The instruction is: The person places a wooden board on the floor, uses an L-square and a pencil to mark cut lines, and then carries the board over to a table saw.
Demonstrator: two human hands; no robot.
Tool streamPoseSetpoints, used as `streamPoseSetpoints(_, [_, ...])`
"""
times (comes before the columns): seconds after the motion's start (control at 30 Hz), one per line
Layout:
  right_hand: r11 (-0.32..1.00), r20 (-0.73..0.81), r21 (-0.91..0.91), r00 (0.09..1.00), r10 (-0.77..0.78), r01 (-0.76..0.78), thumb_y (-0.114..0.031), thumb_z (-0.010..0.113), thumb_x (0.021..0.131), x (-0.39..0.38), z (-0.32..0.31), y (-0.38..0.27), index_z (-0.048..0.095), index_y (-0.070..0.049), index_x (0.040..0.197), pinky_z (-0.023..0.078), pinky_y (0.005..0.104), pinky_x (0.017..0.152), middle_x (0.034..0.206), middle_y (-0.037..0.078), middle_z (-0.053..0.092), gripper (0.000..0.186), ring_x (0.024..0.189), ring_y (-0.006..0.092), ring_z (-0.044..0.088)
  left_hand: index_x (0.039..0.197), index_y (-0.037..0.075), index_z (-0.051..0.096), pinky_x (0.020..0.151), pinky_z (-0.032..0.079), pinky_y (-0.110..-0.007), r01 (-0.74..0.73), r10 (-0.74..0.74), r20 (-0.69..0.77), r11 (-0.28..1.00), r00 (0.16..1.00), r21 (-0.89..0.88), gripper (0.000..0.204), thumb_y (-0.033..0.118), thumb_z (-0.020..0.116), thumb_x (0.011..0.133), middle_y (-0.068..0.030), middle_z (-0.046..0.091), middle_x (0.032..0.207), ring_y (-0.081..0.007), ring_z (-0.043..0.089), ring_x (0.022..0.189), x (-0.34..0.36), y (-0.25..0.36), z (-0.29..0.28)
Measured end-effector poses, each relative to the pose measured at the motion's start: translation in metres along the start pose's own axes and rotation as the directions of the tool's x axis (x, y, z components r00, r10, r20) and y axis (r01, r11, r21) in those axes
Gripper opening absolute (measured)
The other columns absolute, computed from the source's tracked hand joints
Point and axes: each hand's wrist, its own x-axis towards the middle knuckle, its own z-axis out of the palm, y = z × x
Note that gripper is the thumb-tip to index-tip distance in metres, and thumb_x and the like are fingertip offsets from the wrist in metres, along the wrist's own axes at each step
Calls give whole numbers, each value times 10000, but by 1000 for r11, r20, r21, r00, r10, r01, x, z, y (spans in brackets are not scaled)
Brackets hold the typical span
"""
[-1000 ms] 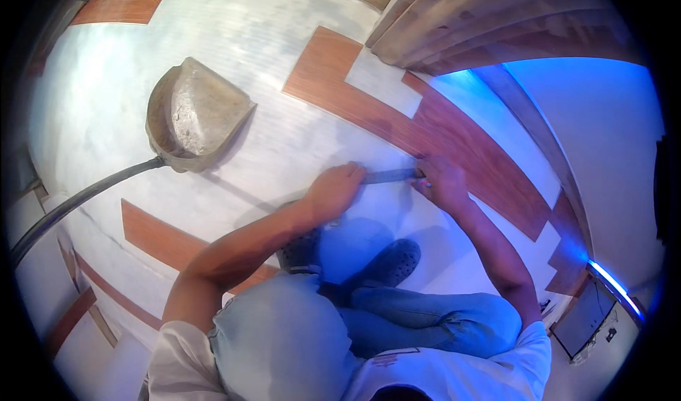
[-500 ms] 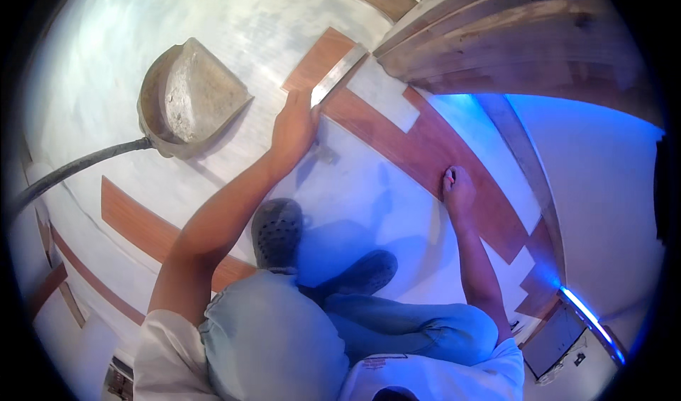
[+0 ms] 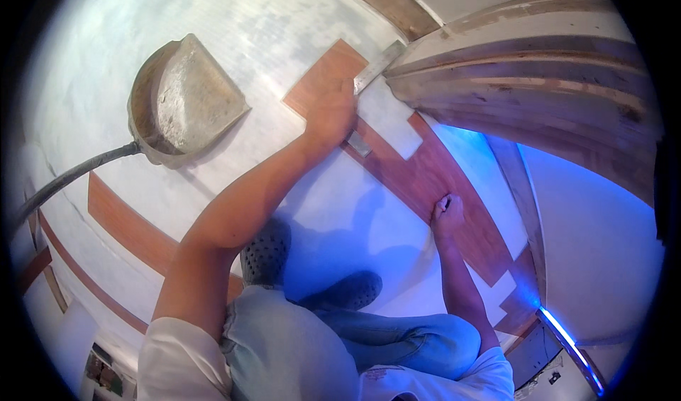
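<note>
Clasped in the left hand (image 3: 332, 114), one metal ruler (image 3: 377, 68) crosses brown flooring (image 3: 418, 170); right hand (image 3: 447, 218) clenched, contents unclear; one dustpan (image 3: 191, 96), two shoes (image 3: 267, 248).

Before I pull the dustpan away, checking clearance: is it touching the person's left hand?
Apart: the head view shows white floor between the dustpan and the left hand.

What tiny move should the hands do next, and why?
Perhaps the left hand should press the metal strip steady, because it crosses the brown planking with only that hand on it; the right hand is away from it.
</note>
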Motion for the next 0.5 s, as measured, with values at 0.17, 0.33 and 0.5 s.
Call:
streamPoseSetpoints(0.17, [998,36,-64,999,29,-27,-110,580,872,1,-1,-1,585,-59,910,491,442,682,861,138,593,63,815,348,598,1187,21,509,808,507,-502,-26,25,-30,999,999,-24,268,148,567,957,-215,544,1064,-422,609,943,12,11,-1])
streamPoseSetpoints(0.33, [998,48,-61,998,34,-31,-115,570,880,3,-5,-7,582,-63,893,486,447,676,850,135,585,55,807,351,591,1162,12,506,780,512,-511,29,-29,11,1000,1000,3,244,148,559,966,-216,545,1054,-429,611,931,17,14,1])
streamPoseSetpoints(0.5, [998,49,-46,998,35,-33,-118,566,881,4,-6,-9,576,-70,927,470,466,691,878,140,588,67,815,359,588,1173,7,507,744,518,-516,-53,54,-32,998,998,20,268,161,570,963,-212,551,1043,-430,620,874,16,11,7])
